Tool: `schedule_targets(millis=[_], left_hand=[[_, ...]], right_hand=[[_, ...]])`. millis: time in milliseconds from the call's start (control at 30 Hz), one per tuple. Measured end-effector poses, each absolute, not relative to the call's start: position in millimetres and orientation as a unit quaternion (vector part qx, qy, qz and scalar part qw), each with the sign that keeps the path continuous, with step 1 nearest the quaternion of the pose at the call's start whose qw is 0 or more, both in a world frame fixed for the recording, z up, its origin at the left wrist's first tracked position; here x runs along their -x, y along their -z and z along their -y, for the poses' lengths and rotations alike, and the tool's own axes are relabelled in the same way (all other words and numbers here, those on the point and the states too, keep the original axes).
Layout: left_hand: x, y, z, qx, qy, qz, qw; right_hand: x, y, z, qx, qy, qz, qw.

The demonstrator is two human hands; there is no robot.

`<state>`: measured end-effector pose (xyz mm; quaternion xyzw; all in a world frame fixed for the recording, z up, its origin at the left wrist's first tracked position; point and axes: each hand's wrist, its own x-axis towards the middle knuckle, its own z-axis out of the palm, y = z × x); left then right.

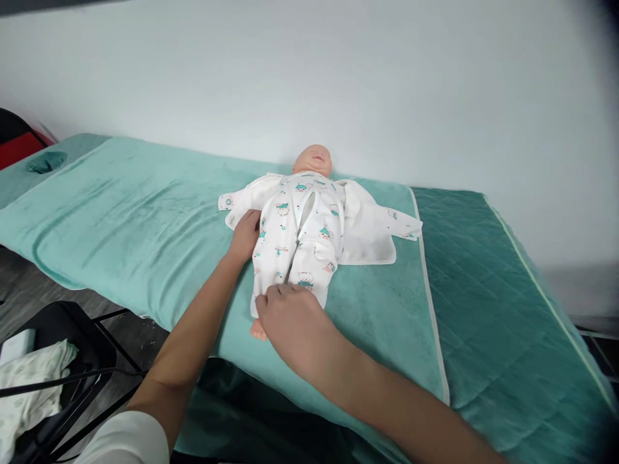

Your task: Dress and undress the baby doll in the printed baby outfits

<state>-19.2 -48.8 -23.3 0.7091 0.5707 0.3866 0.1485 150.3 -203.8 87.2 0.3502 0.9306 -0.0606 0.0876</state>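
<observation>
A baby doll (313, 160) lies on its back, head toward the wall. White printed baby trousers (283, 238) with a slit at the crotch cover its body and legs up to the chin. One bare foot (258, 330) sticks out of the left trouser leg. Beneath the doll, a white baby jacket (370, 235) is spread with both sleeves stretched sideways. My right hand (294, 325) pinches the trousers low down, near that foot. My left hand (246, 235) rests against the trousers' left side, fingers curled in and partly hidden; what they grip is unclear.
A light green cover (130, 200) lies over the long bed, with a darker quilted pad (464, 270) on the right. The wall (309, 77) runs along the back. At lower left, a black chair (72, 328) holds a printed cloth (39, 380) and a white box-like object (18, 346).
</observation>
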Motion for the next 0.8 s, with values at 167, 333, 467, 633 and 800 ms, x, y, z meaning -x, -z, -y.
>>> schedule_targets(millis=[167, 333, 467, 633, 800], left_hand=[[19, 25, 51, -0.662, -0.464, -0.566, 0.164], [19, 21, 59, -0.711, -0.412, -0.566, 0.073], [17, 22, 60, -0.767, -0.277, -0.576, 0.054], [18, 24, 57, -0.775, -0.227, -0.588, 0.042], [18, 25, 54, -0.764, -0.238, -0.598, 0.045]], right_hand=[[-155, -94, 210, -0.264, 0.059, -0.959, 0.084], [-157, -96, 210, -0.274, 0.070, -0.955, 0.084], [-163, -96, 209, -0.248, 0.086, -0.962, 0.074], [-189, -104, 199, -0.223, 0.108, -0.969, 0.006], [-219, -99, 191, -0.357, 0.065, -0.932, 0.013]])
